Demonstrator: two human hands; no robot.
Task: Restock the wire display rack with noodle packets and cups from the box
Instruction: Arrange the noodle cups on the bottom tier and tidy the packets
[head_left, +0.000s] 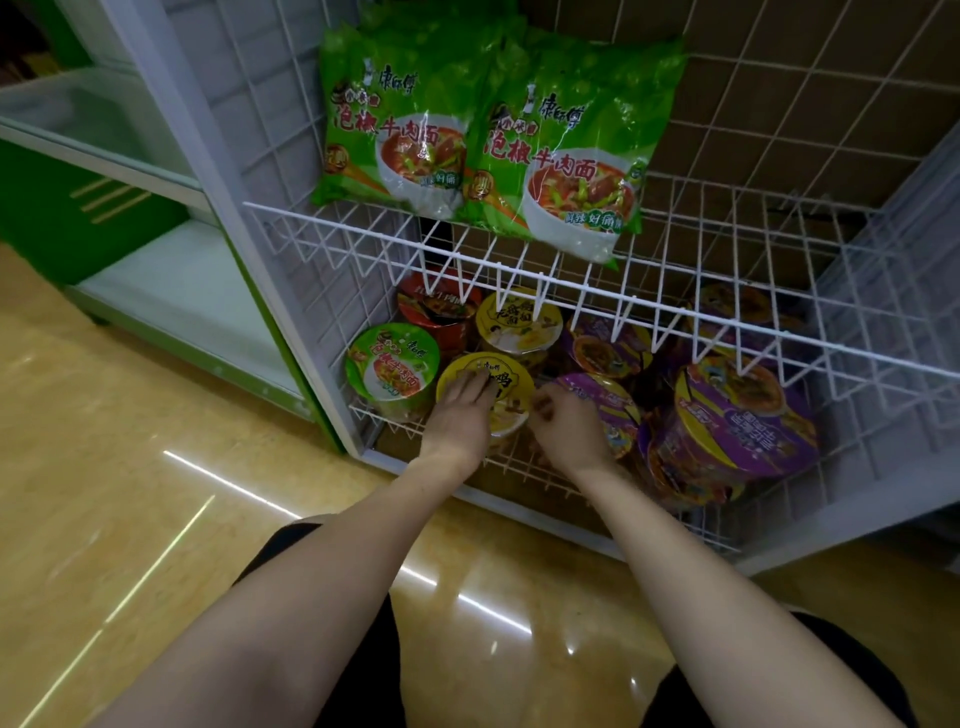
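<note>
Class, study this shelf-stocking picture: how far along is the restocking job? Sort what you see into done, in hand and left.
Done: two green noodle packets lie on the upper wire shelf; green, red, yellow and purple cups stand on the lower shelf. In hand: the left hand rests on the front yellow cup, the right hand curled beside it. Left: much of the upper shelf is bare; the box is out of view.

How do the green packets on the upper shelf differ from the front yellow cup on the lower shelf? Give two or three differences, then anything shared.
1. The green packets are flat bags; the yellow cup is round with a lid.
2. The packets lean back, faces forward; the cup stands upright, lid up.
3. No hand touches the packets; the left hand rests on the cup.
Shared: both sit in the wire rack.
</note>
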